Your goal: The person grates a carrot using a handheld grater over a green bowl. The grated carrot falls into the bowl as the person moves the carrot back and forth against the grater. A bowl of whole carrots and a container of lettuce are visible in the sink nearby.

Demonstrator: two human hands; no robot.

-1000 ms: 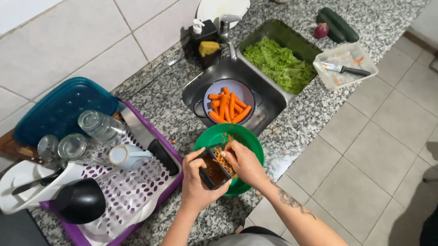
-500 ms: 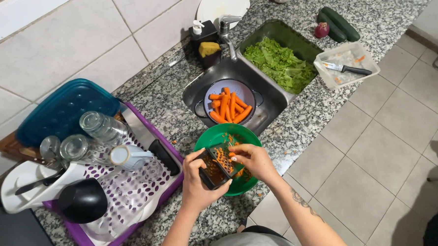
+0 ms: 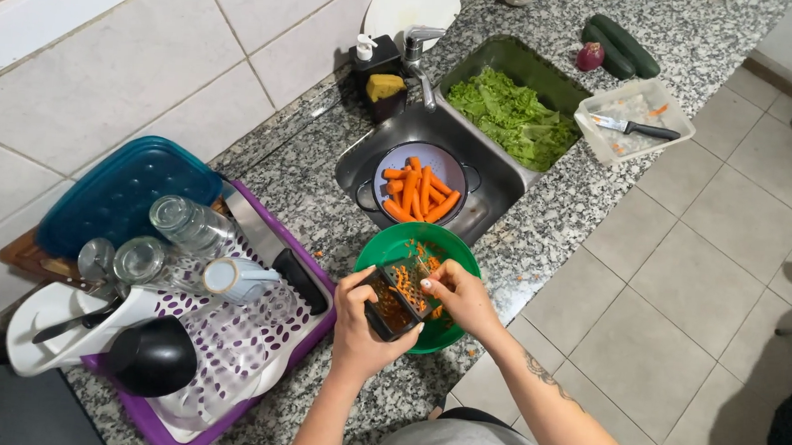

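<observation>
Green plastic, a bowl [image 3: 453,252], sat at the counter's near edge beneath both hands; the left hand [image 3: 362,323] clenched round a dark grater [image 3: 394,301], tilting it over the bowl with its long axis running from the palm up and away toward the sink; the right hand [image 3: 461,296] lay against the grater's upper face, fingers [image 3: 435,289] pinched on something too small to make out, likely a carrot stub, so that hand was the nearer to the grating face, the stub lying just left of its fingertips; orange shreds [image 3: 428,252] clung to the grater and lay in the bowl; left of it a purple rack [image 3: 257,350] held glasses [image 3: 187,225]; beyond, in the sink [image 3: 495,187], a colander [image 3: 447,167] held whole carrots [image 3: 419,192]; farther, lettuce [image 3: 512,121] filled a tub, with a knife [image 3: 636,128] in a clear container.
</observation>
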